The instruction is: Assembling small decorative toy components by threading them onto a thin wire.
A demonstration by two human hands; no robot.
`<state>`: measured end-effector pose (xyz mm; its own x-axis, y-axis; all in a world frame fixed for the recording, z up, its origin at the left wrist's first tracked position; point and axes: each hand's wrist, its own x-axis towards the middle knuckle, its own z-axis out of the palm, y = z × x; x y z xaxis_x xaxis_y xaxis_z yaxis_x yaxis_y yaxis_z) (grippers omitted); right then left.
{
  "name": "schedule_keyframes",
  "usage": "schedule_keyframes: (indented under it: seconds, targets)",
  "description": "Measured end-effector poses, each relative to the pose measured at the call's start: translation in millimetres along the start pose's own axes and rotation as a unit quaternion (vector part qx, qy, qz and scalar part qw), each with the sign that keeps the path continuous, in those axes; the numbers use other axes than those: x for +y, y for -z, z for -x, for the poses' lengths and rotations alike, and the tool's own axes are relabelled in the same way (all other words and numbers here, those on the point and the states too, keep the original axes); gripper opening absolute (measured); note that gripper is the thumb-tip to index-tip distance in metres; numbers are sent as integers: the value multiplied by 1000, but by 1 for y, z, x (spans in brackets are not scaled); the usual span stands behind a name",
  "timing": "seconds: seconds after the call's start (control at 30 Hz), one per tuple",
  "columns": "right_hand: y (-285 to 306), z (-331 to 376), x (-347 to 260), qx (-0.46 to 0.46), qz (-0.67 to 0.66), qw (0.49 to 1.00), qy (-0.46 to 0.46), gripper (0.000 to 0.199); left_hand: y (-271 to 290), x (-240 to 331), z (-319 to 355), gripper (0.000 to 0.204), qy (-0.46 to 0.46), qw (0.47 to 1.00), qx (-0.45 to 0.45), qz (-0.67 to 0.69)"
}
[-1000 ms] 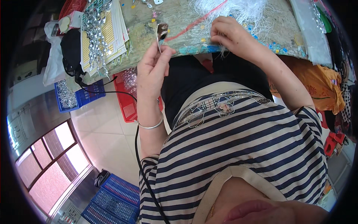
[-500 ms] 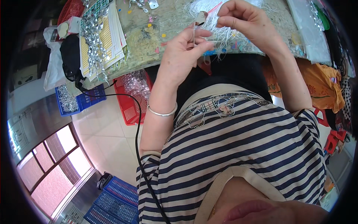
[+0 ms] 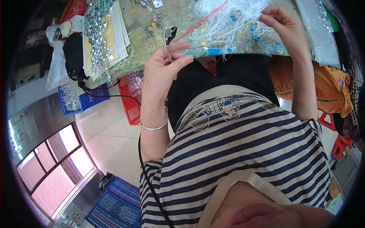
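Observation:
My left hand (image 3: 161, 70), over the near edge of the table (image 3: 142, 40), pinches a slim, shiny silver metal strip (image 3: 167, 47) between thumb and fingers. The strip stands up, and its wider top end looks dark. To the right, my right hand (image 3: 283, 28) is raised beside a heap of white threads (image 3: 232, 28). Its thumb and forefinger are pressed together; anything between them is too fine to make out. A thin pink-red strip (image 3: 203, 21) runs slantwise from the threads toward my left fingers. Whether it touches them I cannot tell.
Twisted silver strips (image 3: 95, 38) lie on striped sheets (image 3: 119, 34) at the left. Clear plastic bags (image 3: 317, 38) cover the table's right end. A black cable (image 3: 141, 152) hangs along my left arm. Below stand a blue basket (image 3: 91, 102) and a red basket (image 3: 131, 110).
My left hand has moved left with the silver strip, and my right hand has moved right, so they are farther apart. More of the white threads and pink-red strip now shows.

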<state>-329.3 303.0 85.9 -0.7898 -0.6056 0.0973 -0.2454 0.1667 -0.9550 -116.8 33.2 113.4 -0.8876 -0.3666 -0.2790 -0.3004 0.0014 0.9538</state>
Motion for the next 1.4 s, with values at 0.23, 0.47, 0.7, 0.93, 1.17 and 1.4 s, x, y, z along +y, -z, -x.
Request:
schedule_keyframes:
  seconds: [0.23,0.47,0.7,0.93,1.17,1.4]
  targets:
    - [-81,22,-61,-77,89,990,72,41,-25,5,2,24,-31,998,-27,51]
    - [-111,26,-85,-199,15,978,-60,11,-17,9,5,24,-2,994,-50,96]
    - [-104,26,-79,-218,-23,974,-53,8,-12,3,10,30,-17,986,-115,121]
    - [-106,19,-79,-115,-150,980,60,11,-5,-1,12,43,-22,968,-95,233]
    - [-118,20,-83,-154,-181,971,22,10,-19,-6,17,38,-67,979,-54,184]
    - [-120,22,-85,-135,-146,980,5,9,-20,-2,20,43,-70,978,-49,189]
